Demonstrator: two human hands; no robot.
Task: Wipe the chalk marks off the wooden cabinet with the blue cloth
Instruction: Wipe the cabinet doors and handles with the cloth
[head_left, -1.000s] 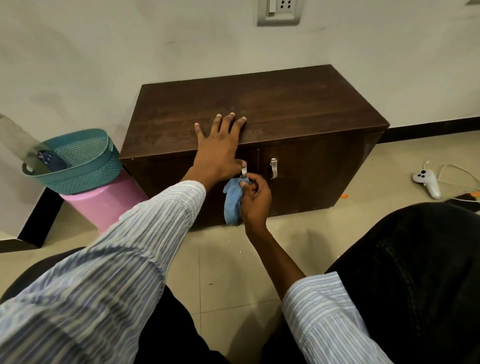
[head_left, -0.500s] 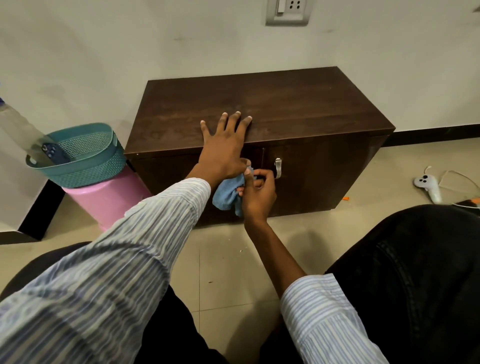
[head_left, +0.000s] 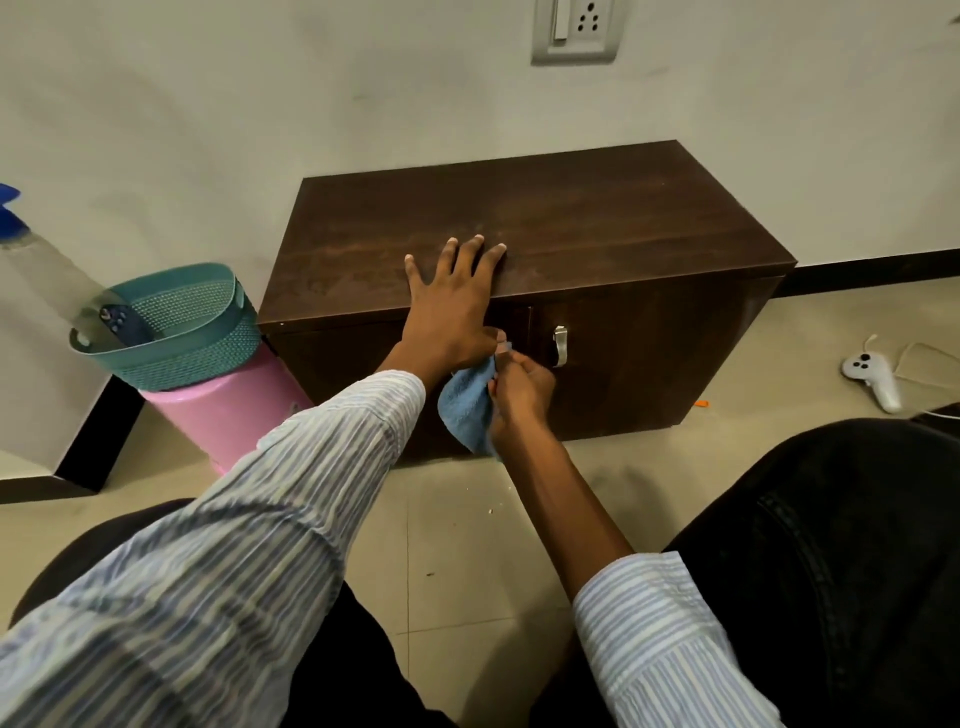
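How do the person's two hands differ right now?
The left hand lies flat and open, fingers spread on the wooden cabinet top; the right hand is closed around the blue cloth. The left sits on the top edge, the right lower against the front by the door handles. Both wear striped sleeves.

My floor (head_left: 467, 545) is beige tile. On it stand the cabinet (head_left: 571, 234) and a pink stool (head_left: 228, 410); a white controller (head_left: 872, 376) lies there too.
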